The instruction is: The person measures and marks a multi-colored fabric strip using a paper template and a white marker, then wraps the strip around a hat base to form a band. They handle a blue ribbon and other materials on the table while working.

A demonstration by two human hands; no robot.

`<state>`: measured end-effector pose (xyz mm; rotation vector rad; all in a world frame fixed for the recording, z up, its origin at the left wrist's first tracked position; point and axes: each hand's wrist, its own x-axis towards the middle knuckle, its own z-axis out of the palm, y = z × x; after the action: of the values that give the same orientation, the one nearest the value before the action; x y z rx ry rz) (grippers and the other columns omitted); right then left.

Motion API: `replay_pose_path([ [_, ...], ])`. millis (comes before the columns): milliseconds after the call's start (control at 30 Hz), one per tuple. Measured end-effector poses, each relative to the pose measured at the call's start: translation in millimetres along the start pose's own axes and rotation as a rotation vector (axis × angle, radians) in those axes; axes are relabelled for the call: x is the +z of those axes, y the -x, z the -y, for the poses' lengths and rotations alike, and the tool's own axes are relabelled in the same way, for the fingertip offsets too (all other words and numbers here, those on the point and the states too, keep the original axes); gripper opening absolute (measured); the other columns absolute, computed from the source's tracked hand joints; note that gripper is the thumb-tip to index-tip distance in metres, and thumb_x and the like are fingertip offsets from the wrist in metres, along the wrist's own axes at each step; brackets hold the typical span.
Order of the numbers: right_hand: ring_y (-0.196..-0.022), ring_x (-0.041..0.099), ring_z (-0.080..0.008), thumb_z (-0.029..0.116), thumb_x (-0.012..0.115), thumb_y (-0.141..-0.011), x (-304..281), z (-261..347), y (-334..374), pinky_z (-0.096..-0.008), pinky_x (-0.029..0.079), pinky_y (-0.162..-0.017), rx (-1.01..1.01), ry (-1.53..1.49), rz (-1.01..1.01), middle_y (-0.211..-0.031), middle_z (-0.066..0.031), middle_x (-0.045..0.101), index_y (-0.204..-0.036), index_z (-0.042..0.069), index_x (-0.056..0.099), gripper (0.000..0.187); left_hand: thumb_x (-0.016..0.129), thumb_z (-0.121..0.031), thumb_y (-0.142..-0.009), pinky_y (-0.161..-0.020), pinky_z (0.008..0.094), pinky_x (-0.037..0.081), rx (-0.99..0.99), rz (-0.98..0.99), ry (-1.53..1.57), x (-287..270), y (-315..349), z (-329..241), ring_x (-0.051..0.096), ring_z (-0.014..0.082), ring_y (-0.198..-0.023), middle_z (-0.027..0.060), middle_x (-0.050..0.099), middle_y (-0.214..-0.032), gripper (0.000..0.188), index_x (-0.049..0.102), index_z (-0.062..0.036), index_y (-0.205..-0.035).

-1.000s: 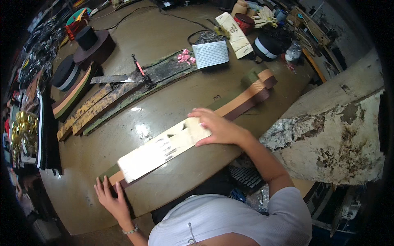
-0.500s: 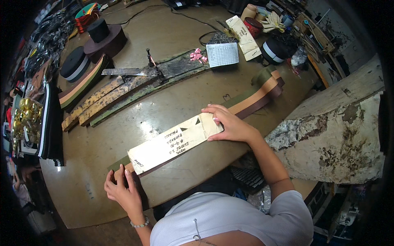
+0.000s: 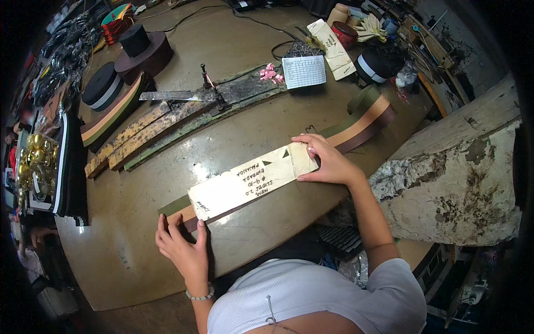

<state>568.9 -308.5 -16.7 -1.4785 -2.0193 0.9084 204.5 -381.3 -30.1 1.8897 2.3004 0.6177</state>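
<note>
Cream card (image 3: 233, 186): long, stiff, handwritten on its upper face, two small triangular openings near the right part; laid slantwise over the striped webbing, covering most of its width.
Striped webbing (image 3: 356, 125): banded in green, tan and dark brown; lying on the table, under the card, showing beyond both ends; curled upward into a loose bend at the far right.
Right hand (image 3: 329, 161): clamped across the right end of the card, fingers at the far edge, thumb at the near edge.
Left hand (image 3: 186, 250): at the left end of the webbing, thumb and fingers apart, fingertips touching or just beside it; whether pinched on it, cannot tell. Beaded bracelet (image 3: 200, 293) on the wrist.
Table (image 3: 139, 261): brown, glossy, scuffed; bearing all of the above.
Wooden bars (image 3: 167, 131): worn, stained yellow, black and green; set slantwise beyond the card.
Metal strip (image 3: 167, 96): thin, flat, resting at the bars.
Gridded sheet (image 3: 305, 72): white, near the right end of the bars, beside pink scraps (image 3: 271, 73).
Second card (image 3: 332, 50): cream, just right of the sheet.
Maroon roll (image 3: 158, 55): lying flat at far left, topped by a smaller black roll (image 3: 133, 40).
Padded block (image 3: 445, 189): off-white, cracked, stained, at right.
</note>
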Motion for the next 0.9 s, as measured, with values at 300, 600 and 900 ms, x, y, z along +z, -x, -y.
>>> replay_pose_path([
  [300, -0.133, 0.04, -0.032, 0.023, 0.084, -0.07, 27.8, -1.2, -11.9, -0.0404, 0.038, -0.108, -0.244, 0.113, -0.035, -0.14, -0.0132, 0.047, -0.137, 0.007, 0.048, 0.078, 0.071, -0.013, -0.084, -0.102, 0.0429, 0.041, -0.02, -0.099, 0.355, -6.6, -8.3, 22.7, 0.049, 0.0359, -0.122, 0.0202, 0.047, -0.138, 0.041, 0.059, -0.002, -0.122],
  [600, -0.126, 0.043, -0.0283, 0.015, 0.087, -0.063, 13.9, -3.9, -13.1, -0.0367, 0.038, -0.1, -0.053, 0.066, 0.016, -0.139, -0.0079, 0.051, -0.124, 0.003, 0.051, 0.071, 0.073, -0.013, -0.084, -0.09, 0.0411, 0.049, 0.061, -0.137, 0.494, -0.7, -9.8, 22.1, 0.061, 0.034, -0.1, 0.0193, 0.063, -0.121, 0.032, 0.064, -0.0008, -0.112],
  [900, -0.127, 0.04, -0.0311, 0.016, 0.087, -0.063, 30.9, 7.0, -24.2, -0.0379, 0.037, -0.101, -0.171, 0.091, 0.032, -0.138, -0.0082, 0.053, -0.113, 0.001, 0.05, 0.064, 0.073, -0.011, -0.083, -0.096, 0.0399, 0.046, 0.175, -0.018, 0.382, -4.7, -10.1, 26.7, 0.056, 0.0316, -0.111, 0.0144, 0.059, -0.124, 0.035, 0.065, -0.0046, -0.116],
])
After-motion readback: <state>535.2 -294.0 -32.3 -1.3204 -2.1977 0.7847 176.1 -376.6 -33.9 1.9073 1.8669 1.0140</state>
